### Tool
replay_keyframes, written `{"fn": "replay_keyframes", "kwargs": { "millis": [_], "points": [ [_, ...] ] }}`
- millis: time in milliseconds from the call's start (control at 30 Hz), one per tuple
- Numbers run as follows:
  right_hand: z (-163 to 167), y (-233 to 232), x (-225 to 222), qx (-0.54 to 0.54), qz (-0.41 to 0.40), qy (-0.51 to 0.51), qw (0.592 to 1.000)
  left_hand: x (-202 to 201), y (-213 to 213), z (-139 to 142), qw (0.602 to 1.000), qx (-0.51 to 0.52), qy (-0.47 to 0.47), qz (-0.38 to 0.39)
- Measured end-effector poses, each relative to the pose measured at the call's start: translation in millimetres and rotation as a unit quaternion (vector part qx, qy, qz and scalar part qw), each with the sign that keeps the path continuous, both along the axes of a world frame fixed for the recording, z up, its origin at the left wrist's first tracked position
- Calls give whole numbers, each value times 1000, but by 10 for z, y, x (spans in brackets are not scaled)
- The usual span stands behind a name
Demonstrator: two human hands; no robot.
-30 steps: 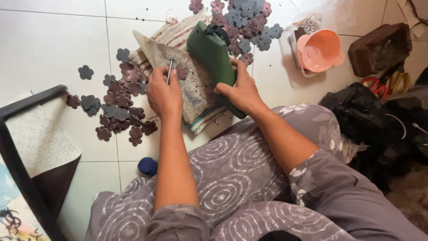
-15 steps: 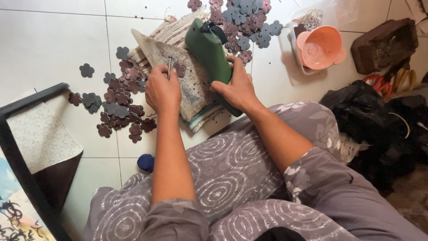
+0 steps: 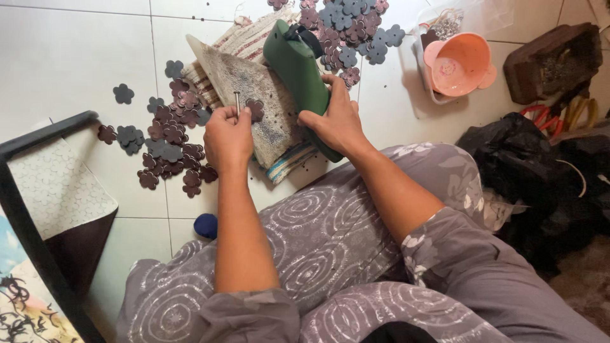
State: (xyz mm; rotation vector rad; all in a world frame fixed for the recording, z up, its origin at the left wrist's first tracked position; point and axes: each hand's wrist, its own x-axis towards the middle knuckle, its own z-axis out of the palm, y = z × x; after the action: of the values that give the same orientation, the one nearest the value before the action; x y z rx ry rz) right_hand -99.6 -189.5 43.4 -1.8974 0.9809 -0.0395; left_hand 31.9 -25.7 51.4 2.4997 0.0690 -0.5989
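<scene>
the left hand pinches a thin upright metal punch, its long axis vertical, tip down beside a maroon flower-shaped cutout on a worn grey speckled board. the right hand grips a green slab-like sandal, lengthwise pointing away, tilted on edge above the board.

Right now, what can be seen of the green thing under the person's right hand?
The green object is a long, thick, matte block, like foam or rubber, with a dark strap or loop at its far end. It lies at a slant across a worn, speckled board that rests on a striped woven mat. The right hand grips its near end, fingers curled over the edge.
</scene>
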Motion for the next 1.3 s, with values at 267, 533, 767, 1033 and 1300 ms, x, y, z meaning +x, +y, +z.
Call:
{"fn": "replay_keyframes", "kwargs": {
  "millis": [267, 533, 767, 1033, 1300],
  "points": [
    [-42, 5, -11, -26, 8, -13, 1000, 3, 168, 18, 999, -13, -40, 25],
    [-74, 22, -6, -36, 10, 16, 999, -49, 107, -516, 853, -506, -14, 124],
    [-68, 35, 4, -37, 9, 20, 999, -157, 148, -688, 849, -516, -54, 100],
    [-48, 31, 12, -30, 9, 28, 999, -160, 120, -612, 854, -509, -78, 74],
    [-53, 39, 17, -38, 9, 32, 999, -155, 104, -669, 861, -499, -73, 61]
  ]
}}
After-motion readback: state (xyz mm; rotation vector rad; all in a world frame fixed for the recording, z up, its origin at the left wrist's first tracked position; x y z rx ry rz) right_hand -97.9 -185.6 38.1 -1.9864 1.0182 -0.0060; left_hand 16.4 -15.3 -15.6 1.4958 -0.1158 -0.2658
